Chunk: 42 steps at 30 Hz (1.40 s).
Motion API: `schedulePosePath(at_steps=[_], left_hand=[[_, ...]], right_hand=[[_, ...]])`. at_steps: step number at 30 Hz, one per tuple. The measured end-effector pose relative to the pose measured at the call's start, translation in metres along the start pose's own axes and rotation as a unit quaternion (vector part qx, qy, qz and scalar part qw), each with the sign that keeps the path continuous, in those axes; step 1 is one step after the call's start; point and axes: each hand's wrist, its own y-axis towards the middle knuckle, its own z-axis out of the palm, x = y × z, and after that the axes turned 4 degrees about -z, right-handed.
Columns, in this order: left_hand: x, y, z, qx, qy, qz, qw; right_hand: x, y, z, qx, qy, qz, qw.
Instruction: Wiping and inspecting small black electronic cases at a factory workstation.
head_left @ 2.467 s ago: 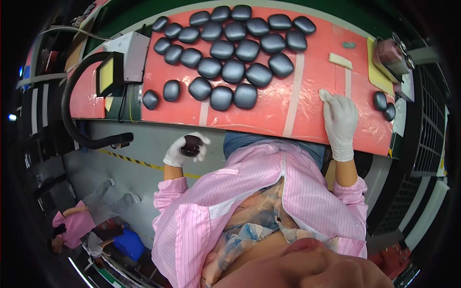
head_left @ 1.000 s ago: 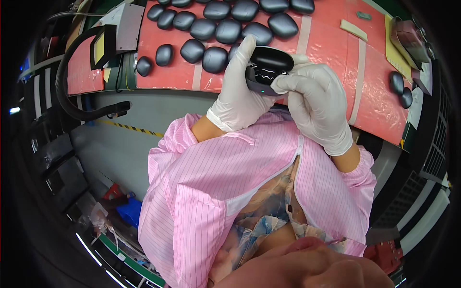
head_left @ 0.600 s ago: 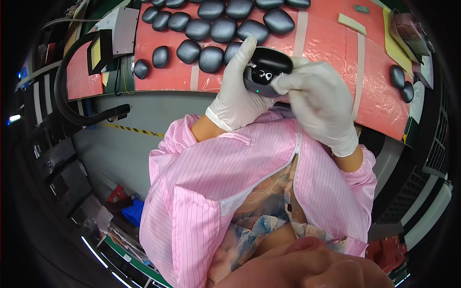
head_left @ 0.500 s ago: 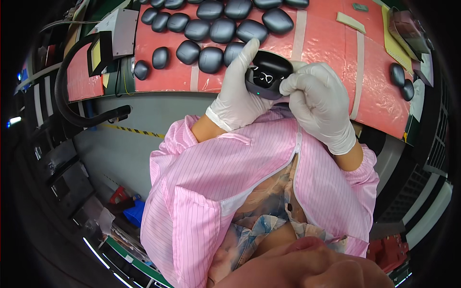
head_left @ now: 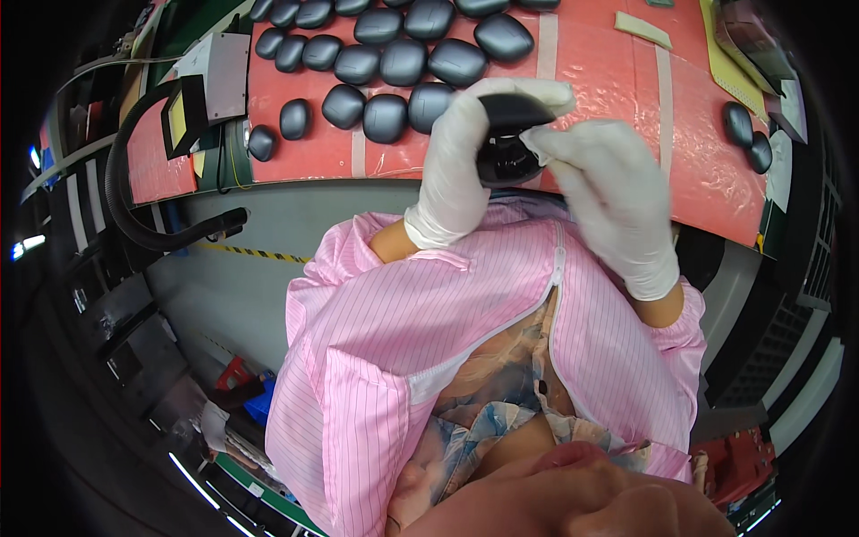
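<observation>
My left hand [head_left: 450, 166], in a white glove, grips a black earbud charging case [head_left: 508, 166] with its lid raised. Its fingers wrap behind the lid and its thumb side lies along the left of the case. The glossy inside of the case faces me. At the right rim of the case, my gloved right hand [head_left: 617, 192] is closed in a pinch. A bit of white shows at its fingertips; whether it is a wipe or the glove itself is unclear. That hand is slightly smeared by motion.
Several closed dark grey cases [head_left: 385, 118] stand in rows on the pink mat [head_left: 617, 89], left and beyond my hands. Two more cases [head_left: 738, 125] lie at the right edge. A black flexible hose [head_left: 116, 170] curves at left. A pale strip [head_left: 642, 29] lies at the back.
My left hand has shifted its grip, its fingers now curling over behind the lid, and the case has turned. My right hand has moved slightly right and down, still pinching at the rim.
</observation>
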Motion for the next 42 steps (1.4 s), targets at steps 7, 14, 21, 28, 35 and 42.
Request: schedulePosePath(at_steps=[7,14,21,28,35,42], left_hand=[[0.008,0.010,-0.007,0.038,0.194,0.109,0.974],[0.005,0.010,0.002,0.038,0.129,0.021,0.991],[0.011,0.021,0.007,0.041,0.017,0.009,0.999],[0.013,0.025,0.016,0.091,-0.066,-0.064,0.992],[0.010,0.028,0.018,0.063,-0.065,-0.035,0.995],[0.010,0.033,0.012,0.047,-0.055,0.072,0.995]], right_hand=[[-0.008,-0.003,-0.006,0.070,0.480,0.370,0.793],[0.004,0.000,-0.004,-0.019,-0.138,-0.017,0.990],[-0.022,-0.010,-0.044,-0.111,-0.053,0.134,0.983],[-0.136,0.028,-0.180,-0.343,-0.147,0.179,0.910],[-0.210,0.060,-0.227,-0.110,-0.465,0.161,0.864],[-0.132,0.050,-0.186,-0.216,-0.216,0.198,0.931]])
